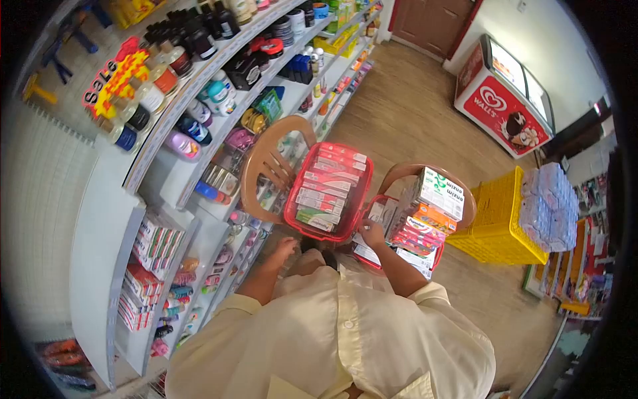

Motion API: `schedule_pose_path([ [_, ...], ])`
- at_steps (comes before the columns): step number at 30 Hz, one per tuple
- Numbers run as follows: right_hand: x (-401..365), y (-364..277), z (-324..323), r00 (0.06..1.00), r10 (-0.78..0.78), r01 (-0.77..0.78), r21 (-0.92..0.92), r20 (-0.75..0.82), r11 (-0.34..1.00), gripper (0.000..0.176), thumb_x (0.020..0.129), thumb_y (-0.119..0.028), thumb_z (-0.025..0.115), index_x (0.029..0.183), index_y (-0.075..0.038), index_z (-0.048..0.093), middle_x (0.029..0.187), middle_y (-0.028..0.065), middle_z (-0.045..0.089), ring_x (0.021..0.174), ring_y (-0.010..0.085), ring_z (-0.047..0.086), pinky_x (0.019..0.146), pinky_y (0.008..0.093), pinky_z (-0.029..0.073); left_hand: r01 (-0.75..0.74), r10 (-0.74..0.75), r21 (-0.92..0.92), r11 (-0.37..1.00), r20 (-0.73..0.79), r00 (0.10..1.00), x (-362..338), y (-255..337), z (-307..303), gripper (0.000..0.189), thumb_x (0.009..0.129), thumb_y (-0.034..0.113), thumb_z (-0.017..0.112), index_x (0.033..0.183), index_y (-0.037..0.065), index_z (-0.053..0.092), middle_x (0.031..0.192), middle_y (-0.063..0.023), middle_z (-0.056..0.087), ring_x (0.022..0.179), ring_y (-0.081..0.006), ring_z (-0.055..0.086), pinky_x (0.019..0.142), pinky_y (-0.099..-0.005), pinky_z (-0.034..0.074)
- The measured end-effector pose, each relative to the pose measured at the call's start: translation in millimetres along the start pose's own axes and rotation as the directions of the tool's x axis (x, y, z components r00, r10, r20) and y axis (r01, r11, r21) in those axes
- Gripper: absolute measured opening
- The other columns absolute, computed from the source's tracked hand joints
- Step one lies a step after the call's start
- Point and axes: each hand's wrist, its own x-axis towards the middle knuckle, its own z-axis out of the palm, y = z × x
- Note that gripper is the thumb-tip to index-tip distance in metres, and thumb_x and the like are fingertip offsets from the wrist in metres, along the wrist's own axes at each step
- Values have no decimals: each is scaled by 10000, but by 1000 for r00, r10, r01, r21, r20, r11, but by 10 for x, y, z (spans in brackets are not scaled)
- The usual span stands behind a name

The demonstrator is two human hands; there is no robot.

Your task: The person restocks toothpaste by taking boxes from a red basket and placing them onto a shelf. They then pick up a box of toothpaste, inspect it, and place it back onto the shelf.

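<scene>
**Red baskets on two chairs, hands down between them**

Red plastic basket number one point(293, 199) sits on the left wooden chair point(256, 174), packed with flat toothpaste-type boxes point(329, 183) laid in neat rows. The second red basket point(437, 256) is just to its right on another wooden chair point(425, 169), piled way higher with mixed cartons point(438, 191), white and green ones on top.

The hands are apart. The right hand point(372, 233) is on a pale box point(380, 211) at the left edge of the right-hand basket, fingers curled down onto it; honestly can't tell if it's properly gripped or just touched. The left hand point(287, 247) hangs lower, just under the near rim of the left basket, next to the shelf; whether its fingers are closed is too small to make out.

Shelving point(166, 130) full of bottles and tubes runs along the left. Far right stands a red ice-cream freezer point(503, 106), with a yellow crate point(493, 227) and wrapped water bottle packs point(549, 203) nearer, all on wood-look floor point(412, 113).
</scene>
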Motion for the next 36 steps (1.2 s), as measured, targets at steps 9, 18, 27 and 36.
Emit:
schedule_pose_path([
  [9, 662, 2, 0, 988, 48, -38, 72, -150, 997, 278, 866, -267, 623, 1023, -48, 693, 935, 171, 703, 897, 333, 679, 799, 412, 522, -71, 70, 16, 997, 67, 995, 561, 1286, -22, 335, 850, 345, 609, 1126, 154, 622, 982, 2, 611, 864, -154, 590, 628, -324, 441],
  [18, 1434, 120, 138, 976, 216, -190, 433, -12, 881, 577, 836, -163, 655, 1365, -31, 469, 1268, 147, 577, 1066, 239, 588, 875, 381, 489, -414, 407, 34, 910, 126, 905, 1972, 2000, 144, 382, 818, 66, 548, 1191, 9, 603, 899, -77, 652, 739, -201, 624, 638, -349, 503],
  [27, 2103, 51, 223, 858, 447, -471, 735, 254, 487, 761, 893, -55, 490, 1554, -245, 166, 1113, 65, 646, 839, 155, 650, 747, 387, 491, -544, 525, 163, 823, 143, 839, 2840, 2372, 559, 511, 796, 74, 529, 1306, 86, 556, 1163, -197, 656, 1130, -303, 615, 953, -375, 466],
  [36, 2092, -334, 281, 754, 576, -565, 760, 317, 322, 528, 939, -188, 494, 1421, -281, 298, 1182, 65, 593, 1004, 249, 642, 869, 456, 478, -436, 555, 452, 778, -171, 814, 2232, 2498, 811, 347, 786, 100, 627, 1128, 44, 636, 1042, -169, 696, 997, -287, 660, 877, -402, 496],
])
